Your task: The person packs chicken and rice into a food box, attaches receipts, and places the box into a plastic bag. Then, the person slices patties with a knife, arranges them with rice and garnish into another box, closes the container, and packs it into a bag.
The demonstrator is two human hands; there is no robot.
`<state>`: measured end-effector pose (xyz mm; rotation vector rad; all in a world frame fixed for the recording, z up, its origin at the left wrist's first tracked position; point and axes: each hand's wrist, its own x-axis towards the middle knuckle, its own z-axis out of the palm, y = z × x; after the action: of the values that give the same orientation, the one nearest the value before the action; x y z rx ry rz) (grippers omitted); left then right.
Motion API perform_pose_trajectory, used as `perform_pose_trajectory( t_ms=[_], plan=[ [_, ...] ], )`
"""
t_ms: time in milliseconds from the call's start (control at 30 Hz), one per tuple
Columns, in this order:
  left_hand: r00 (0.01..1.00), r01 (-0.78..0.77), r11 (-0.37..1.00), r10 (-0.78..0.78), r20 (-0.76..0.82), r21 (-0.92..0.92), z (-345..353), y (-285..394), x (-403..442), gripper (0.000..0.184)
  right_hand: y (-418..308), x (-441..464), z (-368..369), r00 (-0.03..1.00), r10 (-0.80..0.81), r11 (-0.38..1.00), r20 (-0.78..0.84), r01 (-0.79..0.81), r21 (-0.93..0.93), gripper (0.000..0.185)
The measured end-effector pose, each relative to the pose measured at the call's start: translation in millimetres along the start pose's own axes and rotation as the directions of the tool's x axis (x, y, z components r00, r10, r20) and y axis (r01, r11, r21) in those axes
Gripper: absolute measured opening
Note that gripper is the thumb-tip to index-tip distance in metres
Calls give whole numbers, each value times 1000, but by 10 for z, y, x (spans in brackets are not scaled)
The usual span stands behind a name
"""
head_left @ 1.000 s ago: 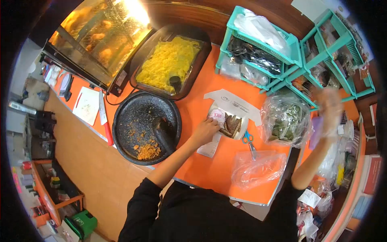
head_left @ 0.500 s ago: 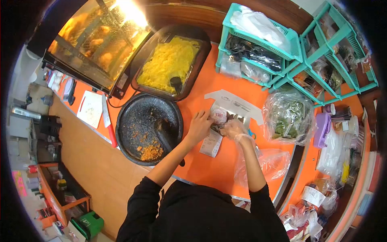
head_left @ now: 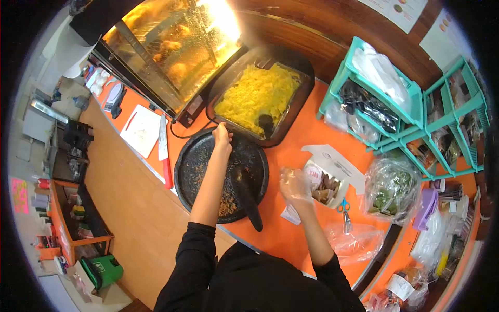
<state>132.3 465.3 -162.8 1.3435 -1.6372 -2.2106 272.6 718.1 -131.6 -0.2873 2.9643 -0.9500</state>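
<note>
My left hand [head_left: 222,135], bare, is at the far rim of a dark stone mortar [head_left: 187,171], its fingers curled over the edge. A dark pestle [head_left: 250,205] leans inside with its handle over the near right rim. Brown crumbs [head_left: 227,207] lie in the bowl, partly behind my forearm. My right hand [head_left: 295,187], in a clear plastic glove, is at the left side of an open white food box [head_left: 339,200]. Blur and the glove hide how its fingers are set. In the box are brown food pieces [head_left: 326,188] and a round pack with red print [head_left: 314,173].
Behind the mortar stands a tray of yellow food [head_left: 257,99] beside a lit display warmer [head_left: 171,52]. A red-handled knife [head_left: 167,171] and white cutting board [head_left: 141,132] lie left. Scissors [head_left: 345,213], bagged leaves [head_left: 392,190] and teal baskets [head_left: 416,112] are right.
My left hand has left the food box and moved left to the mortar's far rim. My right hand has drawn back to the box's left side, exposing the brown pieces. The view has shifted.
</note>
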Motion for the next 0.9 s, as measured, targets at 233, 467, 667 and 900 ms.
perform_pose_trajectory(
  t_ms=[233,467,667,900],
  plan=[
    [978,208,955,-207,26,-211,81,279,131,33,-29,601,889,908,-33,990,-418,-29,-141,29],
    [913,-172,920,283,292,-353,316,1067,-515,15,-247,1323,713,980,-69,974,-185,26,-226,38],
    [714,-499,833,551,432,-238,710,1694,-812,18,-30,1922,1158,986,61,947,-157,-106,-302,41],
    [681,-498,799,602,418,-338,889,1871,-814,17,-343,1970,539,941,219,910,-257,-292,-294,63]
  ],
)
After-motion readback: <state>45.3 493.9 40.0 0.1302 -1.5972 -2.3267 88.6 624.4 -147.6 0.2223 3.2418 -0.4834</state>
